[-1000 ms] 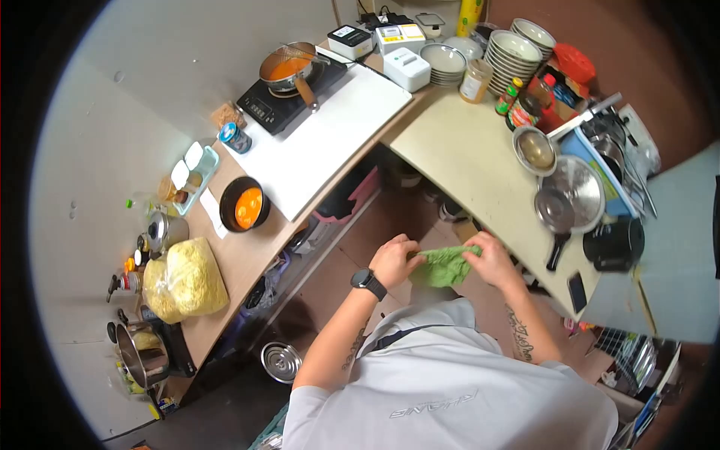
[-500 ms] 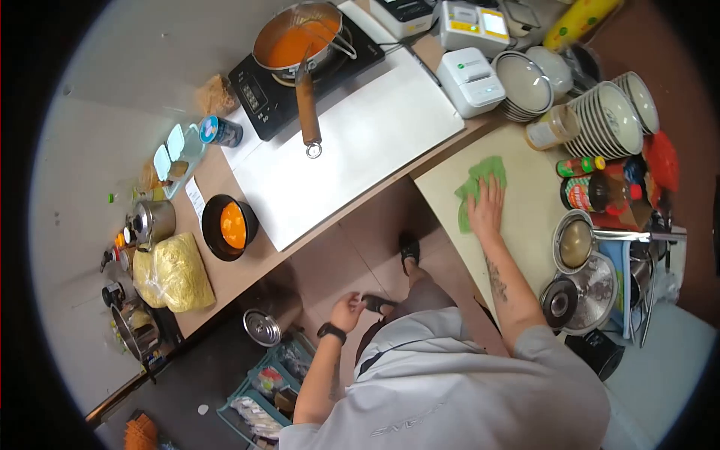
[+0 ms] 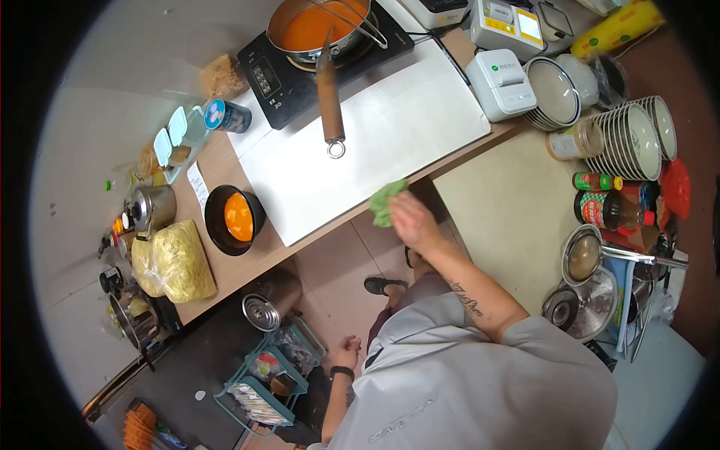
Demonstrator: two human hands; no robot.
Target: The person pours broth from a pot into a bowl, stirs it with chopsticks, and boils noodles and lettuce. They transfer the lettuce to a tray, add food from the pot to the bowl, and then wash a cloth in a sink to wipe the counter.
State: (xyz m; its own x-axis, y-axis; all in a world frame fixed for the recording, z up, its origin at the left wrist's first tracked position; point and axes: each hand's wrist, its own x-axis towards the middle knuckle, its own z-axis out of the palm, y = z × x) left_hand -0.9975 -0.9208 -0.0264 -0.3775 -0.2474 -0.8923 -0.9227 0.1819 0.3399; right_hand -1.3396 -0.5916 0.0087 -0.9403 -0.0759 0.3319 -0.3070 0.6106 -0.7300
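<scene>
My right hand [image 3: 417, 223] is closed on a crumpled green cloth [image 3: 385, 202], by the front edge of the white board [image 3: 352, 150]. My left hand [image 3: 346, 352] hangs low beside my body, with loosely curled fingers and nothing in it. On the counter at the left sits a black bowl [image 3: 217, 241] with orange liquid in it. A pot [image 3: 304, 55] of orange soup stands on the black induction cooker [image 3: 266, 79]; a wooden-handled strainer [image 3: 330, 105] rests across it, handle pointing toward me.
At the right is a cream tabletop [image 3: 495, 202] bordered by stacked bowls [image 3: 626, 139], sauce bottles [image 3: 600, 208] and metal lids [image 3: 592, 300]. A white printer [image 3: 500, 86] stands at the back. A yellow bag [image 3: 176, 262] lies at the left; a lidded metal bin [image 3: 266, 304] is below.
My right hand has lifted the green cloth off the cream tabletop and moved left to the white board's edge. My left hand has dropped back closer to my body.
</scene>
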